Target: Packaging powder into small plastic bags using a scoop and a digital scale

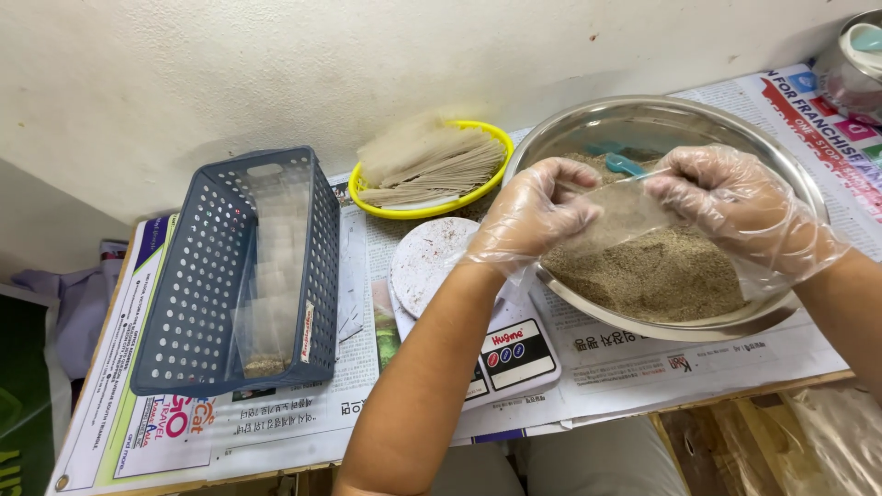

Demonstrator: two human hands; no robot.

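Observation:
Both my hands wear thin clear plastic gloves. My left hand (533, 216) and my right hand (735, 207) pinch the two ends of a small clear plastic bag (617, 213) holding a little brown powder. They hold it over a wide steel bowl (781, 317) that is partly filled with the same brown ground powder (652, 276). A blue scoop (625, 165) lies in the bowl behind the bag. A small white kitchen scale (427, 262) sits just left of the bowl, under my left forearm.
A blue perforated plastic basket (197, 303) at the left holds a row of clear filled bags. A yellow dish (432, 207) with a bundle of thin sticks stands by the wall. Newspaper (643, 367) covers the table. A metal tin (854, 64) is at the far right.

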